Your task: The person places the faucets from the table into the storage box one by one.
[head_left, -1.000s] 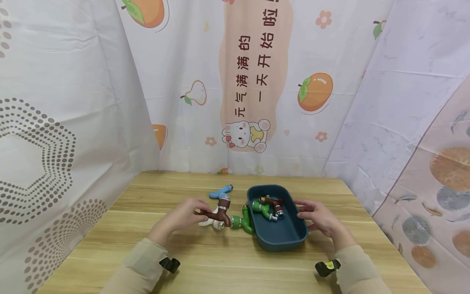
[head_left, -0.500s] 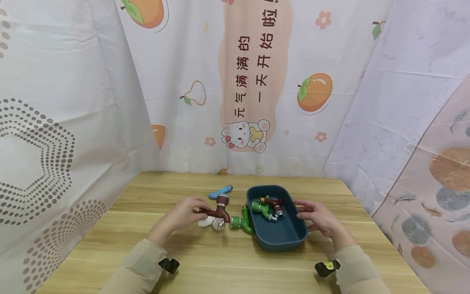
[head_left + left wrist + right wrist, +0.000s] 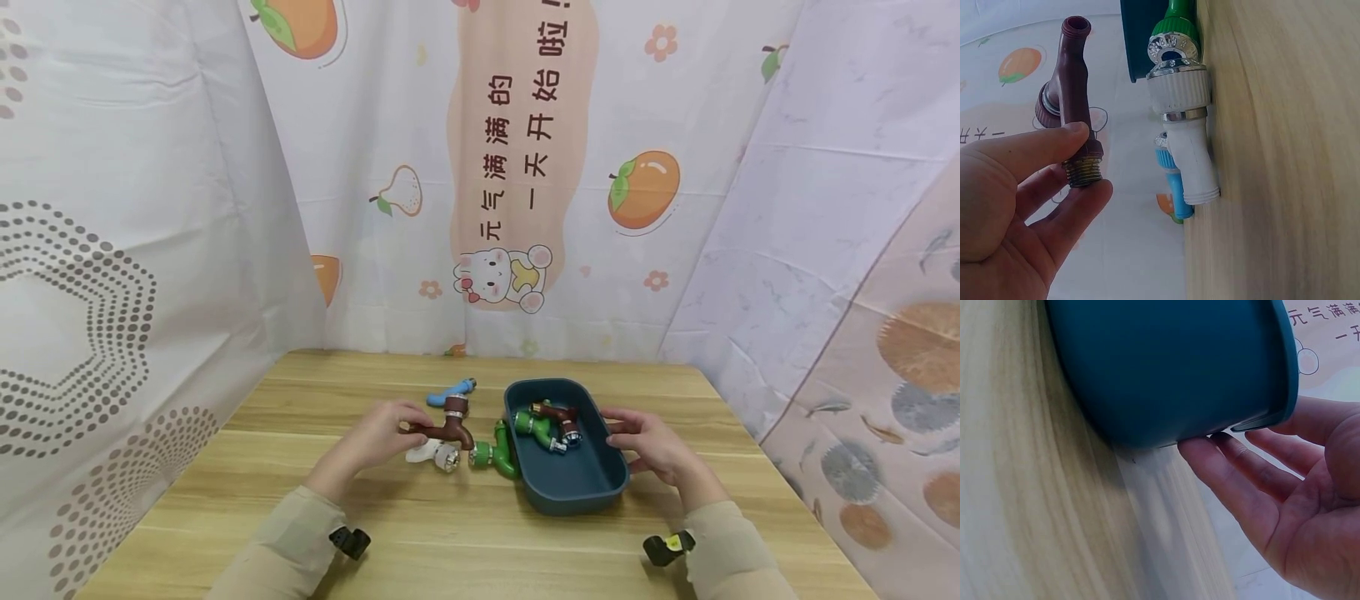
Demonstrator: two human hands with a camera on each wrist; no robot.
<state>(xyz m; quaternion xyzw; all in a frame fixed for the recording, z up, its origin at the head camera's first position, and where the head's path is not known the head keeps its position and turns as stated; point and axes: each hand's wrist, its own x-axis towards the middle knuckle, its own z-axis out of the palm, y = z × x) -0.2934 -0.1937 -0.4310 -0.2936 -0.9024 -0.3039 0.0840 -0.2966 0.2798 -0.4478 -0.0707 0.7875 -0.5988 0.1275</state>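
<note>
In the head view my left hand (image 3: pixel 382 437) pinches a brown faucet (image 3: pixel 454 427) by its threaded end, between thumb and fingers. The left wrist view shows the same brown faucet (image 3: pixel 1072 87) held off the table, its spout pointing away from the hand. Below it lies a white faucet (image 3: pixel 1188 150) with a chrome collar. A green faucet (image 3: pixel 504 457) lies beside the dark blue bin (image 3: pixel 573 492). My right hand (image 3: pixel 652 446) touches the bin's right side; in the right wrist view its fingertips (image 3: pixel 1194 449) rest against the outer wall.
Inside the bin lie another green faucet (image 3: pixel 536 425) and another brown faucet (image 3: pixel 564 419). Farther back on the wooden table (image 3: pixel 450 550) is a light blue faucet (image 3: pixel 452 392). Printed curtains (image 3: pixel 375 283) hang behind the table and at both sides.
The brown faucet has turned and shifted slightly in my left hand, showing more of the white faucet's collar below it. My right hand and the bin have stayed in place.
</note>
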